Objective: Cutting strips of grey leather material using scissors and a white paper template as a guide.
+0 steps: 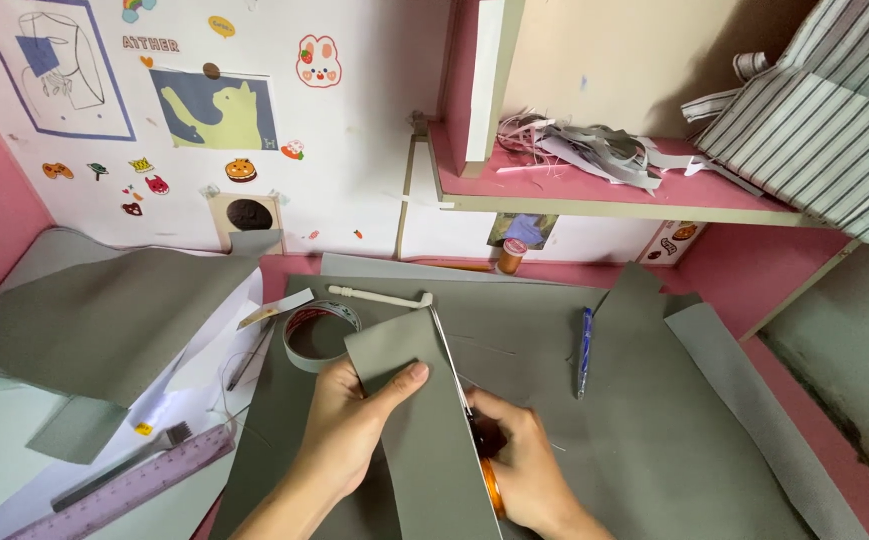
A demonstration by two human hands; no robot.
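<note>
Left hand [350, 430] grips a long grey strip [425, 420] of thin sheet material, thumb on top, fingers [407, 380] curled over its left edge, lifting it off the large grey sheet [655, 440] covering the tabletop. Right hand [525, 470] is clenched around orange-handled scissors [485, 460], blades running up along the strip's right edge. The strip looks light, flexible but holding its shape, probably craft foam or leatherette; it should be pinched near the cut line to stop flopping. Tape roll [320, 335] and blue pen [585, 350] lie nearby.

Head-worn camera, looking steeply down, close over the desk [755, 260], facing the wall, edges perhaps distorted
</note>
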